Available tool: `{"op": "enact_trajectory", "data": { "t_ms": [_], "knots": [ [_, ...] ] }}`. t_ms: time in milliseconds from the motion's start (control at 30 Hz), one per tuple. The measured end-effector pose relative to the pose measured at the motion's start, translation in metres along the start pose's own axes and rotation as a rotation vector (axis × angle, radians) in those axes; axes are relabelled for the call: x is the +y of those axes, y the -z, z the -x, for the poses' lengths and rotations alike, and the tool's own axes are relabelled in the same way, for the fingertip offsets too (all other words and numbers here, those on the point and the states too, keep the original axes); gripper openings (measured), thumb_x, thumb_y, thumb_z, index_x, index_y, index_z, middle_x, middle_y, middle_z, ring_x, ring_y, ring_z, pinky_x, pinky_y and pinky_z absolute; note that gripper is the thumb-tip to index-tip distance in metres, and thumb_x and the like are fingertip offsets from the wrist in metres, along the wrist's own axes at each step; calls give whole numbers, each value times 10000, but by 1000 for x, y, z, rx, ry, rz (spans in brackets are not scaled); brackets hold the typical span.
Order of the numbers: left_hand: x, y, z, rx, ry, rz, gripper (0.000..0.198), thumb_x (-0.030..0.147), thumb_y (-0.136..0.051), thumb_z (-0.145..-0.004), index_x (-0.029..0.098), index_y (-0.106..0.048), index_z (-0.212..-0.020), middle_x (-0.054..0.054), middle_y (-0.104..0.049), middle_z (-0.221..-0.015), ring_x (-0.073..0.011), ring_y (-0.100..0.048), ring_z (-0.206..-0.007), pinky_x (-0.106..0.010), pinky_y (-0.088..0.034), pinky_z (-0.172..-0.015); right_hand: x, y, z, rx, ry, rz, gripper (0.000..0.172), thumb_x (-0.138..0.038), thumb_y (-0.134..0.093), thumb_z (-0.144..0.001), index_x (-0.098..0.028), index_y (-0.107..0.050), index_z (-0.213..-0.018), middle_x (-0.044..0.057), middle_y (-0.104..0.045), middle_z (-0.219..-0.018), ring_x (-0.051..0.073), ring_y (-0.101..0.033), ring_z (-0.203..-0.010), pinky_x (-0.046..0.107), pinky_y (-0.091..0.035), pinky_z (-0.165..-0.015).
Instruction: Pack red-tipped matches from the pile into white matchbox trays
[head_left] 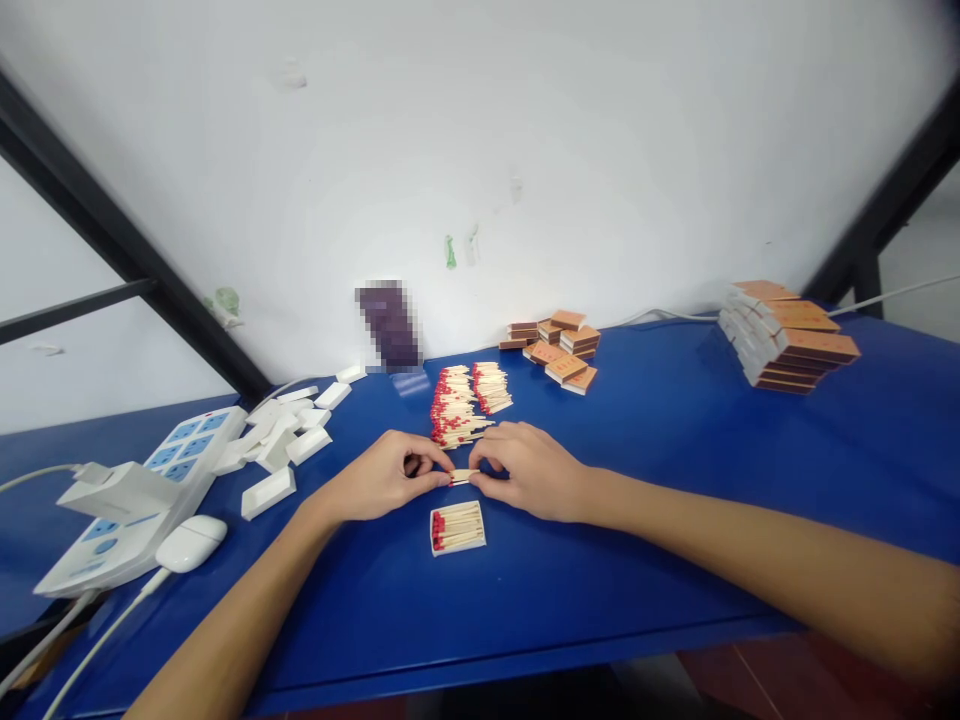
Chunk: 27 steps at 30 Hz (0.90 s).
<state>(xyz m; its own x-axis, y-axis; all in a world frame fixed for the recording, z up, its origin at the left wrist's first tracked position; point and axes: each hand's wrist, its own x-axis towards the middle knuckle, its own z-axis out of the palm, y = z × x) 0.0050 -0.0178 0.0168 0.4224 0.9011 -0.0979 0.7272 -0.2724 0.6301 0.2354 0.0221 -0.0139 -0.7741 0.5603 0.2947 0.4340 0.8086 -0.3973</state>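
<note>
A small bundle of wooden matches [460,477] is held level just beyond a matchbox tray [459,551], which lies on a blue table [637,590] and contains a layer of red-headed matches. The left hand [394,475], beyond and left of the tray, pinches the bundle's red-headed end, thumb and forefinger almost closed. The right hand [536,472], beyond and right of the tray, pinches the plain end in the same narrow way. The bundle looks very light and stiff; the thin sticks would probably snap if bent and could slide out of line, so gentle pressure at both ends seems a sound hold. Farther beyond the tray lie heaps of loose matches [454,400]; beyond and right, orange matchboxes [564,350]; far right, a wrapped matchbox stack [799,335]; left, scattered white trays [268,493] and a power strip [199,440].
</note>
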Motion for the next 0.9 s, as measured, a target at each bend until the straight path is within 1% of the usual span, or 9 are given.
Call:
{"op": "enact_trajectory", "data": {
  "t_ms": [67, 133, 233, 333, 433, 600, 733, 833, 900],
  "knots": [
    [1, -1, 0, 8, -2, -8, 291, 437, -584, -916, 195, -741, -950, 14, -555, -681, -113, -416, -598, -242, -316, -556, 0, -1, 0, 3, 1, -1, 157, -315, -560, -938, -207, -649, -867, 6, -647, -828, 161, -546, -814, 305, -325, -730],
    [1, -2, 0, 18, -9, -16, 301, 436, -574, -922, 184, -738, -937, 7, -565, -691, -113, -424, -600, -243, -318, -555, 0, -1, 0, 11, 6, 2, 151, -304, -558, -940, -206, -644, -863, 3, -657, -833, 160, -553, -817, 305, -319, -727],
    [1, -4, 0, 31, -17, -24, 286, 443, -611, -899, 180, -721, -914, 30, -497, -636, -104, -396, -574, -237, -310, -545, -1, 0, 0, 17, 13, 14, 134, -278, -557, -939, -202, -639, -865, 0, -677, -864, 157, -566, -829, 308, -310, -726],
    [1, -6, -2, 35, -17, -28, 271, 448, -658, -865, 184, -689, -914, 62, -409, -590, -93, -350, -545, -228, -298, -538, -2, 2, -1, -2, 8, 20, 139, -270, -553, -941, -193, -635, -860, 2, -683, -875, 153, -572, -822, 307, -297, -715],
    [2, -7, -3, 30, -11, -27, 273, 455, -620, -893, 186, -666, -911, 71, -377, -575, -91, -335, -532, -228, -290, -535, -4, 4, -1, -21, -9, 27, 163, -286, -542, -950, -188, -635, -858, 7, -682, -874, 151, -571, -806, 307, -277, -703],
    [4, -6, -2, 37, -24, -40, 261, 419, -550, -938, 185, -655, -896, 65, -396, -586, -94, -353, -540, -230, -292, -539, -2, 3, 0, -15, 1, 27, 188, -333, -540, -956, -199, -672, -957, 20, -687, -927, 170, -576, -865, 314, -276, -741],
    [4, -7, -1, 44, -42, -85, 228, 362, -522, -950, 187, -652, -883, 61, -424, -595, -93, -367, -548, -230, -296, -548, 0, 1, -1, -18, 16, 15, 181, -295, -534, -960, -200, -678, -908, 8, -668, -862, 152, -565, -807, 301, -287, -718],
    [4, -8, -1, 58, -55, -145, 236, 391, -524, -951, 194, -638, -888, 63, -413, -595, -94, -366, -542, -233, -292, -547, 1, 1, -1, -12, 21, 12, 160, -267, -539, -951, -186, -656, -878, 5, -666, -824, 147, -563, -771, 295, -295, -702],
    [5, -9, -1, 64, -60, -193, 232, 413, -546, -939, 198, -622, -897, 68, -408, -588, -94, -373, -532, -235, -283, -540, 0, 1, -2, -14, 26, 11, 151, -256, -532, -951, -187, -644, -877, 4, -678, -836, 151, -575, -781, 295, -300, -707]
  ]
}}
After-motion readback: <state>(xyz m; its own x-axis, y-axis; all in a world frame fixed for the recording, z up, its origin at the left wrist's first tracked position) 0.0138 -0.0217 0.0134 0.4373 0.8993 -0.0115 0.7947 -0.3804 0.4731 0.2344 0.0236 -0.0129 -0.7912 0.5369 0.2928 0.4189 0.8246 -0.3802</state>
